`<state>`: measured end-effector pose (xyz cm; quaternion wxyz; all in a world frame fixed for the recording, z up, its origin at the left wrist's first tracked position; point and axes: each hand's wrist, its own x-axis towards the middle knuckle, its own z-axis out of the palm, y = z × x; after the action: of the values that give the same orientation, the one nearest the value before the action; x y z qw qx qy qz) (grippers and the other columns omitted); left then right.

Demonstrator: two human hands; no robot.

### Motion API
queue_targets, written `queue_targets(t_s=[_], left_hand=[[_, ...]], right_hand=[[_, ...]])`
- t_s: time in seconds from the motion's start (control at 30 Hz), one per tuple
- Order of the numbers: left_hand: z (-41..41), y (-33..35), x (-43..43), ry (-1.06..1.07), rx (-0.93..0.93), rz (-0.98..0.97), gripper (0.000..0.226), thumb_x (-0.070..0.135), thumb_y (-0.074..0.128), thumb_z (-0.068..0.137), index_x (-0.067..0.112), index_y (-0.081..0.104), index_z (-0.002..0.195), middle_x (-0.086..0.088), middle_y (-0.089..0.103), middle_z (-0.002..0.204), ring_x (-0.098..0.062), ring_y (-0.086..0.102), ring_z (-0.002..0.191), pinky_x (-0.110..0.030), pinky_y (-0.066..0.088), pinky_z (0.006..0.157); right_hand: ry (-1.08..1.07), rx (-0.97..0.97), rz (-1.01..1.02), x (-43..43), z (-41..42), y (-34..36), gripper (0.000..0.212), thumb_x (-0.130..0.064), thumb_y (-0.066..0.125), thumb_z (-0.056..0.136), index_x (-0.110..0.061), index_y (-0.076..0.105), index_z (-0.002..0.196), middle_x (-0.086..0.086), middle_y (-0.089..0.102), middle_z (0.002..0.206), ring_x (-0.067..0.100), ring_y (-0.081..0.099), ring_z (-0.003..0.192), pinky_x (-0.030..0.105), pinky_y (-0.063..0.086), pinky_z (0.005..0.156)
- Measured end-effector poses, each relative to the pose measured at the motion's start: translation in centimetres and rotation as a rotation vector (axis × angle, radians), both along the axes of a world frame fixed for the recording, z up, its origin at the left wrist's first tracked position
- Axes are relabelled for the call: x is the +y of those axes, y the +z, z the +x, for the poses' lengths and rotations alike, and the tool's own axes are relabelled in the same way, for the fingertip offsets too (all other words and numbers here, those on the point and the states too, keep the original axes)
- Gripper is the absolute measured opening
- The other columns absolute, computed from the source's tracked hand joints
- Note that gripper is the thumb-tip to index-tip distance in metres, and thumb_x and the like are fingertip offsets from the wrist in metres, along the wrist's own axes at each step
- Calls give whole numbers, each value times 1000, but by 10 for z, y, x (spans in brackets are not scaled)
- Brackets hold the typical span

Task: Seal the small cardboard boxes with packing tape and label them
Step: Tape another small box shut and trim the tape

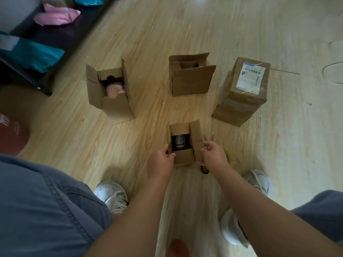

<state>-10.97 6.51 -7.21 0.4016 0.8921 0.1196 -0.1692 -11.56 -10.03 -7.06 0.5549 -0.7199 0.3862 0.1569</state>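
Beyond the hands, three larger boxes stand on the floor [148, 43]: an open box [111, 102] to the left, a second open box [191, 82] straight ahead, and a taped, labelled box [239, 104] to the right. Between the hands sits the small open box [183, 158], long axis vertical; the left hand [163, 157] grips its left wall and the right hand [214, 154] pinches its raised right flap [196, 138], both equally near. Closing that flap likely means folding it toward the left hand.
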Motion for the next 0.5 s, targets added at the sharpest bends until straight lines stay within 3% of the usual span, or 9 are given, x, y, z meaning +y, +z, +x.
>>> queue_targets(t_s=[0.1, 0.23, 0.33, 0.4, 0.5], left_hand=[[4, 2, -6, 103, -1, -42, 49, 31, 65, 94, 17, 56, 140, -2, 69, 122, -16, 65, 108, -29, 53, 86], [8, 7, -9, 156, -77, -79, 38, 34, 61, 96, 18, 62, 131, 0, 70, 113, -11, 63, 94, -27, 49, 75], [10, 1, -8, 117, -59, -80, 45, 33, 51, 101, 19, 49, 144, -2, 62, 129, -17, 60, 115, -34, 50, 92], [11, -3, -7, 74, -25, -54, 49, 26, 48, 102, 21, 41, 150, -4, 56, 138, -20, 55, 123, -39, 48, 101], [7, -8, -6, 13, -1, -60, 50, 16, 50, 100, 20, 42, 150, -2, 60, 134, -17, 59, 118, -31, 47, 95]], right_hand=[[118, -50, -96, 3, 7, 0, 26, -18, 54, 101, -17, 60, 126, -1, 66, 107, 18, 64, 96, 47, 58, 88], [263, -141, 0, 13, 20, 6, 37, -8, 50, 102, -22, 61, 134, -9, 64, 123, 9, 58, 117, 26, 47, 96], [413, -141, 35, 17, 31, 10, 55, 6, 40, 99, -26, 56, 141, -8, 61, 133, 6, 51, 124, 7, 39, 84], [499, -115, 1, 16, 38, 12, 63, 10, 36, 96, -27, 50, 146, -8, 55, 140, 6, 48, 128, 3, 35, 79], [572, -89, -26, 8, 46, 15, 66, 11, 34, 98, -29, 44, 150, -6, 45, 151, 16, 44, 137, 2, 42, 72]])
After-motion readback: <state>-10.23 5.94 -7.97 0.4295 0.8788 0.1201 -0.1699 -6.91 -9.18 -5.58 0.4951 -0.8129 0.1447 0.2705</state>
